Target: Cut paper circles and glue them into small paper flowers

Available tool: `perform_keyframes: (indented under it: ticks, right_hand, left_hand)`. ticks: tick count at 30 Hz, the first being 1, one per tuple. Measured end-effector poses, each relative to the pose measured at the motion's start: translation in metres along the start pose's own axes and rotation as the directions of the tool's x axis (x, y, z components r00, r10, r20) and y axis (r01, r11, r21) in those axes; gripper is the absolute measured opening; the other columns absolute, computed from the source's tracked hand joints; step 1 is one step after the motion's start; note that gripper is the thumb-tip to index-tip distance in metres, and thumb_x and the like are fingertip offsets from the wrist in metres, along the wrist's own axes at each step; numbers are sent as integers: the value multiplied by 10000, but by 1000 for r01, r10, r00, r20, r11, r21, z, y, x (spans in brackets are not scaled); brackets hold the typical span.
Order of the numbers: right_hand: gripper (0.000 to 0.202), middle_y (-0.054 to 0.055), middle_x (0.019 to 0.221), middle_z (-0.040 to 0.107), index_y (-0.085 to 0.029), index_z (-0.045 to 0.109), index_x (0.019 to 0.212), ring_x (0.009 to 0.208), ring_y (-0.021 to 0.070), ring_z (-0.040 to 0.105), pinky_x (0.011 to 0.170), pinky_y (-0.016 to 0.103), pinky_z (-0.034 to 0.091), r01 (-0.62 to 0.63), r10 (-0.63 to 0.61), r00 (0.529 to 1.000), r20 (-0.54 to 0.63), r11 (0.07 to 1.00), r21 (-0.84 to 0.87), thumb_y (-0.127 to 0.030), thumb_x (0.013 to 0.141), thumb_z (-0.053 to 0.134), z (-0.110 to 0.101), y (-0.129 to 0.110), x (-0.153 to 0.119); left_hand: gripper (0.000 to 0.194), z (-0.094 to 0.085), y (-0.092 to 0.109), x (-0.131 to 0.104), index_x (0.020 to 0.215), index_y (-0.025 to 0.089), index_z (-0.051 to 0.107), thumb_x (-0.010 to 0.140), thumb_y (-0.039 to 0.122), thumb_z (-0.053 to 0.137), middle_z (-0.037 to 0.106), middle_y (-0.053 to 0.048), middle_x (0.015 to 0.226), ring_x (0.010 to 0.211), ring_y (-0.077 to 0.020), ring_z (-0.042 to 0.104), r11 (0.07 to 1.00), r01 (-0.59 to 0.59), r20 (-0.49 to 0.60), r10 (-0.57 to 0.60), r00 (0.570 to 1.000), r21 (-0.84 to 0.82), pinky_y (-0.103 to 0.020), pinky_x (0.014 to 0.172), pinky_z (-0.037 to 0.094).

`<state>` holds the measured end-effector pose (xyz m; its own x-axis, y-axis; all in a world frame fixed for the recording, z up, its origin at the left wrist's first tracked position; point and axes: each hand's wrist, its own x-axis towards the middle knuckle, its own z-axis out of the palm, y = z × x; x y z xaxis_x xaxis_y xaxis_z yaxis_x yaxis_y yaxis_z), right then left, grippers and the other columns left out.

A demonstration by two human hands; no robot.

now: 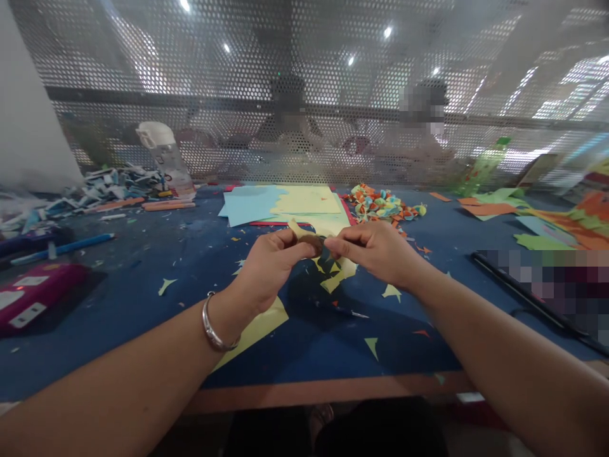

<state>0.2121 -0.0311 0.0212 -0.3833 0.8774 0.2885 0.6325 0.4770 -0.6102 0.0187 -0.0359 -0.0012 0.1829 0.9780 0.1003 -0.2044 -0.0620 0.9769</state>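
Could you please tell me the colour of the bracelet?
The bracelet is silver, best seen in the head view.

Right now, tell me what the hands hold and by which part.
The left hand pinches yellow paper by its near edge; whether the right hand grips it is unclear.

Bracelet [207, 325] is glossy metal, yellow piece [295, 228] matt paper
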Motion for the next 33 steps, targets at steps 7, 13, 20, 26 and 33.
perform_keyframes:
  ticks: [7,13,20,26,33]
  right_hand:
    - [538,-45,547,346,-144,683,686,528,90,307,500,262,236,5,-5,1000,5,1000,-16,-619,895,541,1,0,1]
    - [558,-49,537,338,-147,654,660,519,83,311,496,256,229,-43,43,999,14,998,40,-663,857,571,1,0,1]
    - [542,-73,512,340,-161,637,738,456,64,251,471,259,145,-185,169,982,81,946,266,-688,845,565,3,1,1]
    - [438,-87,541,359,-160,592,714,488,55,270,483,246,176,-141,115,989,90,918,370,-571,746,739,8,0,1]
    - [380,-97,510,354,-149,609,746,470,55,277,477,242,171,-133,123,991,51,894,427,-503,753,747,11,2,2]
  left_hand:
    - [98,1,0,1,765,154,769,672,143,742,739,-24,771,693,-121,579,999,37,21,-37,999,7,-252,672,417]
    - [47,-1,-2,2,717,165,748,676,143,745,728,-3,743,682,-114,577,999,23,33,-24,999,26,-259,718,436]
    - [181,-4,-9,5,841,153,752,669,190,795,745,-26,848,855,-160,646,1000,14,63,-12,998,-24,-311,888,452]
    - [240,-5,-12,6,882,153,735,669,220,822,733,-40,890,868,-164,641,1000,-17,155,20,988,-20,-319,881,461]
    - [249,-4,-4,0,708,154,672,767,372,777,618,15,551,492,-82,432,960,70,64,-91,994,271,-246,522,320]
